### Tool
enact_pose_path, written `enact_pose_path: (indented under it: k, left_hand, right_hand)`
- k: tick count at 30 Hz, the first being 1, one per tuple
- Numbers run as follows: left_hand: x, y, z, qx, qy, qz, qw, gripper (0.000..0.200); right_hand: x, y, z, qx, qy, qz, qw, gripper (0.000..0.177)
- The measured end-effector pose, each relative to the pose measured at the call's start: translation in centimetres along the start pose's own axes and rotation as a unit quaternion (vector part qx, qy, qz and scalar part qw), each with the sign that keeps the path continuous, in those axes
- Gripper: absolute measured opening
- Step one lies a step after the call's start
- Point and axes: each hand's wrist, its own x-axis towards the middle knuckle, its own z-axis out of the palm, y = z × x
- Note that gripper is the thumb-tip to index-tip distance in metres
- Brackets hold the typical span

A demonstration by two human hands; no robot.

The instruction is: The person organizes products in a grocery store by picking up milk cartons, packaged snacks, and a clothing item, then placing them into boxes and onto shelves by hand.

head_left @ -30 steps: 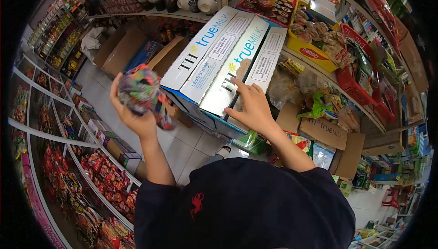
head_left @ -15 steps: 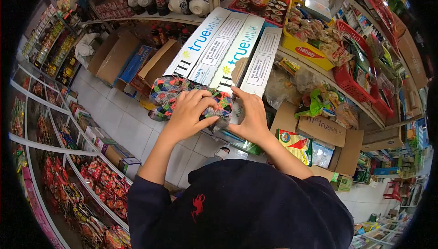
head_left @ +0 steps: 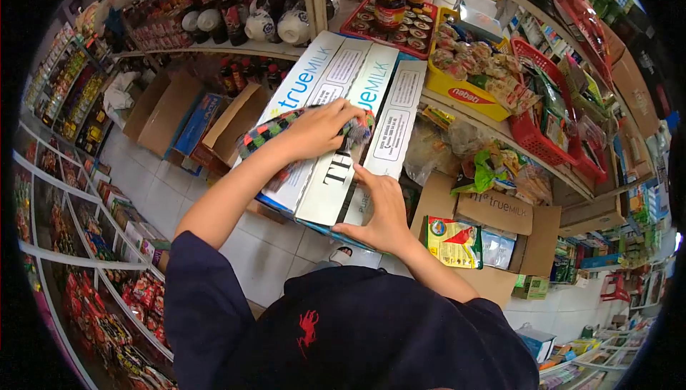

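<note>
My left hand [head_left: 323,132] is closed over a colourful checked cloth [head_left: 261,137], pressing it against the tops of white milk cartons. Part of the cloth is hidden beneath that hand, and a grey tuft shows by its fingers. My right hand [head_left: 384,210] lies at the near end of the cartons, thumb and forefinger spread wide, with no cloth in it. Between the hands runs the middle milk carton [head_left: 321,197] with black and blue lettering. Beside it are the left milk carton [head_left: 304,79] and the right milk carton [head_left: 400,115].
Behind the cartons stands a red tray [head_left: 349,27] of jars and small tins. To the right are a yellow snack box [head_left: 468,101], a red basket [head_left: 525,137] and an open cardboard box [head_left: 539,240]. Packed shelves [head_left: 93,265] line the left side.
My left hand has carried the cloth from the cartons' near end farther up over their tops. My right hand has come off the cloth onto the cartons' near end.
</note>
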Motion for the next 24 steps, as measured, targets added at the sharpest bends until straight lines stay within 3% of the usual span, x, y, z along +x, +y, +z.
enact_pose_path:
  k: [8,10,15,22,24]
  left_hand:
    - [11.1,-9.3,1.3,0.047,0.103,0.008,0.994,0.039]
    - [13.2,-9.4,0.7,0.058,0.082,-0.069,0.993,0.044]
    - [16.7,-11.0,0.9,0.133,0.063,-0.131,0.981,0.046]
    - [15.8,-10.1,1.1,0.113,0.096,-0.117,0.982,0.047]
    - [14.5,-9.4,1.0,0.073,0.097,-0.028,0.992,0.043]
  right_hand:
    - [0.0,0.2,0.1,-0.010,0.012,0.000,1.000,0.090]
    - [0.2,0.1,-0.1,-0.002,0.015,0.000,1.000,0.090]
    - [0.0,0.0,-0.2,-0.005,0.015,0.008,1.000,0.087]
    - [0.0,-0.1,-0.2,0.005,0.005,0.017,1.000,0.085]
    - [0.0,-0.1,-0.1,0.002,-0.002,0.011,1.000,0.087]
